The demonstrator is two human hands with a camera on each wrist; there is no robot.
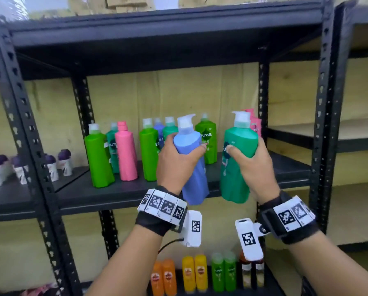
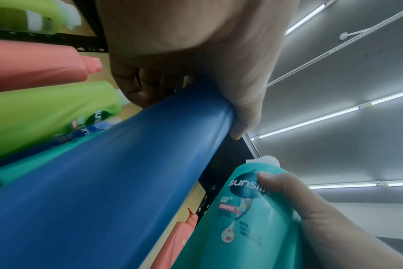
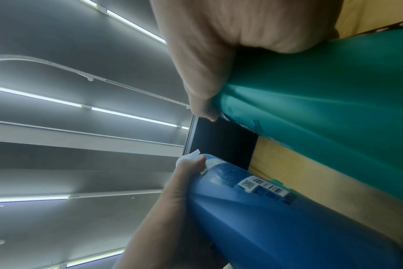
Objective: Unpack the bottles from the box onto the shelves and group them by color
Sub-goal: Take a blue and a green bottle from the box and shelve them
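Nearest to us are our own wrists, each strapped with a marker band and a small white camera. Above them, our left hand (image 1: pixel 176 165) wraps its grip round the upper body of a blue bottle (image 1: pixel 192 165), thumb across the front, and our right hand (image 1: pixel 251 167) does the same with a teal bottle (image 1: pixel 235 163). Both bottles are raised in front of the middle shelf (image 1: pixel 136 193), pump heads up and bases tilted toward each other — held high on the body, we judge, so the bases can be set down first.

On that shelf the colors are not yet sorted. At 9 o'clock of the blue bottle stand a light green bottle (image 1: pixel 98 159), a teal one half hidden behind it, and a pink bottle (image 1: pixel 125 152). Directly behind our left hand are more green, blue and teal ones. Pink bottles (image 1: pixel 254 122) peep out at 1 o'clock of the teal bottle, mostly covered by it.

Smaller orange, yellow and green bottles line the lower shelf at 6 o'clock, blurred and cut off by the frame edge. The box is nowhere in view. The wrist views show mainly ceiling lights and bottle sides; a label reading "sunsilk" is legible, the small print is not.
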